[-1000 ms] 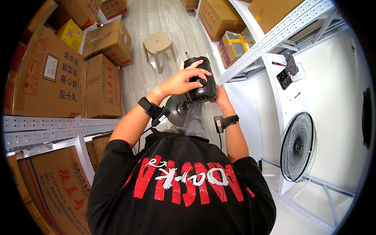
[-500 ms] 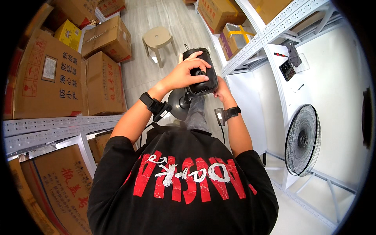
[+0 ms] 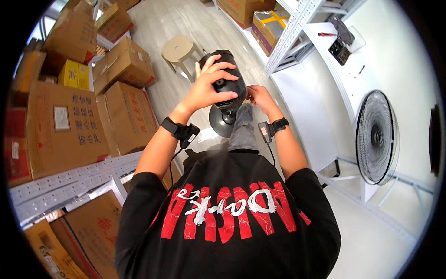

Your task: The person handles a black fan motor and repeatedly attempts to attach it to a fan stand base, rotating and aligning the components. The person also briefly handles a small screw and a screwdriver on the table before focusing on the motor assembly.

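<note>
A black fan motor housing (image 3: pixel 238 87) stands upright on a stand with a round black base (image 3: pixel 216 122). A thin metal shaft (image 3: pixel 205 51) sticks out at its far end. My left hand (image 3: pixel 210 83) is wrapped over the top of the housing, fingers spread around a knob. My right hand (image 3: pixel 261 98) is at the housing's right side, its fingers pinched together against it. Whatever those fingertips hold is too small to make out. Both wrists wear black straps with small boxes and cables. My grey trouser leg (image 3: pixel 241 132) is beside the base.
A round fan grille (image 3: pixel 377 137) leans at the white shelf on the right. On that shelf lie a red-and-black screwdriver (image 3: pixel 327 34), a black tray of small parts (image 3: pixel 340 51) and a grey cloth (image 3: pixel 342 30). Cardboard boxes (image 3: pixel 65 121) fill the left side. A beige stool (image 3: pixel 178 49) stands ahead.
The view has shifted, so shelves and boxes appear displaced. My left hand still grips the housing. My right hand shows more clearly, with its fingers now bent in at the housing's side.
</note>
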